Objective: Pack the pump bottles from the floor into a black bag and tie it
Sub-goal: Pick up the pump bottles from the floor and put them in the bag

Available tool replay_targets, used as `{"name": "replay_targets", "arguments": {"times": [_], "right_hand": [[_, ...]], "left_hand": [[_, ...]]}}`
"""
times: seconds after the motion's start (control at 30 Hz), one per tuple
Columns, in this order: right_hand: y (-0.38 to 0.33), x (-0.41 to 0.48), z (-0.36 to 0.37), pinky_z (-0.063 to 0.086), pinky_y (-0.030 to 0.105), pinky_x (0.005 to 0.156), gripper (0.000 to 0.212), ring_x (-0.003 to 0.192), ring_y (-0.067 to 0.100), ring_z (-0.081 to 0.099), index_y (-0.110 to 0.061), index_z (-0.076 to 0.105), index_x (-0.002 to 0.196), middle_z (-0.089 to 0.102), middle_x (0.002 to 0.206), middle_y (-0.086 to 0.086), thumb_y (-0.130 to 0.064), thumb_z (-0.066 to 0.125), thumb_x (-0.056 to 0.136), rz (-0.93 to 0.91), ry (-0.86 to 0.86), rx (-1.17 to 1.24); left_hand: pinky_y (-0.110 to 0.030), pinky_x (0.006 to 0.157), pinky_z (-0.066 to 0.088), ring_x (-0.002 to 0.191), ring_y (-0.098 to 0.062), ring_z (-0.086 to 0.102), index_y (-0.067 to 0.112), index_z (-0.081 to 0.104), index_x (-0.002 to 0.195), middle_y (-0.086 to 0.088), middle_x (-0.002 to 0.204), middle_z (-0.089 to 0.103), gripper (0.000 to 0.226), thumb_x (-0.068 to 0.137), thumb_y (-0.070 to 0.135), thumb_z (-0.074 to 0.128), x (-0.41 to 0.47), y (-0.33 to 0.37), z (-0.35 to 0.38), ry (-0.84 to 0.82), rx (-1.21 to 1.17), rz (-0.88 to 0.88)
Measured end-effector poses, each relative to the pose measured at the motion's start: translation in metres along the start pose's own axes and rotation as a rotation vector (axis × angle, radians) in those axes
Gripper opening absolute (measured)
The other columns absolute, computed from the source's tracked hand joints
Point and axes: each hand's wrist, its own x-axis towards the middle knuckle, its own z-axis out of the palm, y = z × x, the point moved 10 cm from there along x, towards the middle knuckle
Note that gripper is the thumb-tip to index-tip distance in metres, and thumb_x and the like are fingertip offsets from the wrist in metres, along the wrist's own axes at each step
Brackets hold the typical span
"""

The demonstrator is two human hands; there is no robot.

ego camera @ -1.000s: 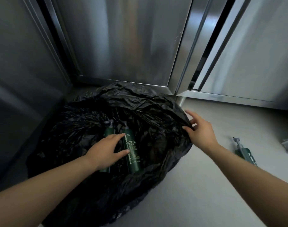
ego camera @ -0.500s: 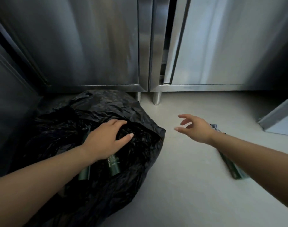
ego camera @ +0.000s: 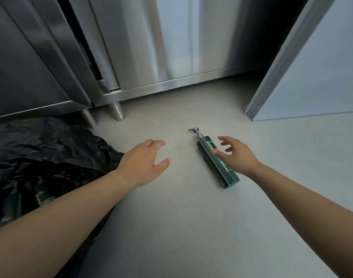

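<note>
The bag (ego camera: pixel 51 155) sat slumped at left with bottles inside, the left hand (ego camera: pixel 143 161) hovered empty and spread, the right hand (ego camera: pixel 235 155) hung open over the floor bottle (ego camera: pixel 215 159), best clasped mid-body, clear of the pump (ego camera: pixel 194 131).

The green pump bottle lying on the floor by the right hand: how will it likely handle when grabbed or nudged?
The pump bottle looks like a rigid, slim container, so it should probably stay stiff in the right hand. Lying on its side on the smooth floor, it may slide or roll if nudged. Its thin pump head sticks out and could snag on the black bag.
</note>
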Motion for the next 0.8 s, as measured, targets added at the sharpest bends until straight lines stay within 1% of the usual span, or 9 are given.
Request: {"name": "replay_targets", "arguments": {"times": [0.1, 0.23, 0.37, 0.43, 0.5, 0.57, 0.67, 0.73, 0.8], "right_hand": [[0.024, 0.008, 0.008, 0.041, 0.032, 0.095, 0.055, 0.114, 0.022, 0.053, -0.022, 0.045, 0.134, 0.053, 0.13, 0.006, -0.041, 0.062, 0.085, 0.001, -0.006, -0.035], [0.047, 0.024, 0.029, 0.037, 0.031, 0.098, 0.06, 0.122, 0.025, 0.048, -0.021, 0.043, 0.136, 0.047, 0.136, 0.008, -0.042, 0.064, 0.083, -0.002, -0.028, -0.096], [0.058, 0.038, 0.064, 0.044, 0.039, 0.095, 0.075, 0.121, 0.03, 0.046, -0.022, 0.032, 0.142, 0.04, 0.138, 0.008, -0.046, 0.065, 0.079, 0.061, -0.107, -0.129], [0.06, 0.042, 0.076, 0.047, 0.045, 0.092, 0.08, 0.119, 0.033, 0.045, -0.023, 0.026, 0.143, 0.04, 0.136, 0.01, -0.046, 0.066, 0.078, 0.081, -0.127, -0.194], [0.064, 0.048, 0.079, 0.048, 0.047, 0.089, 0.083, 0.117, 0.034, 0.046, -0.025, 0.02, 0.145, 0.043, 0.132, 0.012, -0.041, 0.067, 0.079, 0.117, -0.119, -0.242], [0.066, 0.051, 0.08, 0.049, 0.044, 0.085, 0.081, 0.112, 0.034, 0.049, -0.024, 0.02, 0.145, 0.047, 0.127, 0.014, -0.032, 0.066, 0.079, 0.141, -0.095, -0.216], [0.047, 0.052, 0.089, 0.044, 0.034, 0.081, 0.076, 0.106, 0.032, 0.053, -0.022, 0.027, 0.143, 0.054, 0.123, 0.013, -0.023, 0.066, 0.078, 0.085, -0.082, -0.013], [0.018, 0.05, 0.096, 0.042, 0.027, 0.076, 0.075, 0.099, 0.026, 0.055, -0.026, 0.031, 0.14, 0.056, 0.119, 0.006, -0.024, 0.07, 0.076, 0.021, -0.088, 0.124], [-0.018, 0.048, 0.101, 0.039, 0.014, 0.065, 0.075, 0.087, 0.014, 0.055, -0.033, 0.034, 0.137, 0.054, 0.109, -0.005, -0.027, 0.074, 0.073, -0.036, -0.104, 0.213]], "left_hand": [[-0.042, 0.099, 0.043, 0.122, -0.024, 0.047, 0.025, 0.036, 0.137, -0.001, 0.139, 0.045, 0.059, 0.086, 0.054, 0.046, 0.02, 0.015, 0.036, -0.054, 0.037, 0.011], [-0.039, 0.098, 0.043, 0.124, -0.024, 0.045, 0.025, 0.034, 0.139, -0.001, 0.141, 0.042, 0.061, 0.087, 0.053, 0.047, 0.034, 0.019, 0.089, -0.152, 0.081, -0.032], [-0.039, 0.099, 0.042, 0.127, -0.023, 0.042, 0.025, 0.03, 0.142, -0.001, 0.143, 0.038, 0.063, 0.087, 0.05, 0.047, 0.023, 0.001, 0.129, -0.261, 0.092, -0.122], [-0.039, 0.099, 0.042, 0.127, -0.023, 0.041, 0.025, 0.029, 0.142, -0.001, 0.144, 0.038, 0.063, 0.087, 0.05, 0.047, 0.015, -0.009, 0.137, -0.292, 0.097, -0.141], [-0.038, 0.098, 0.043, 0.128, -0.022, 0.041, 0.025, 0.029, 0.142, 0.0, 0.144, 0.038, 0.063, 0.087, 0.049, 0.047, 0.009, -0.018, 0.136, -0.293, 0.105, -0.154], [-0.037, 0.098, 0.042, 0.128, -0.022, 0.041, 0.025, 0.03, 0.142, 0.0, 0.144, 0.038, 0.062, 0.087, 0.048, 0.048, 0.006, -0.026, 0.127, -0.276, 0.095, -0.171], [-0.037, 0.098, 0.043, 0.128, -0.022, 0.041, 0.024, 0.031, 0.142, 0.0, 0.144, 0.038, 0.062, 0.088, 0.047, 0.049, 0.004, -0.033, 0.102, -0.215, 0.071, -0.183], [-0.038, 0.099, 0.042, 0.127, -0.022, 0.041, 0.022, 0.031, 0.142, -0.001, 0.143, 0.039, 0.062, 0.088, 0.046, 0.049, 0.002, -0.037, 0.078, -0.154, 0.065, -0.184], [-0.039, 0.1, 0.041, 0.13, -0.021, 0.038, 0.022, 0.029, 0.143, -0.001, 0.143, 0.038, 0.063, 0.088, 0.046, 0.049, -0.003, -0.041, 0.052, -0.101, 0.068, -0.183]]}}
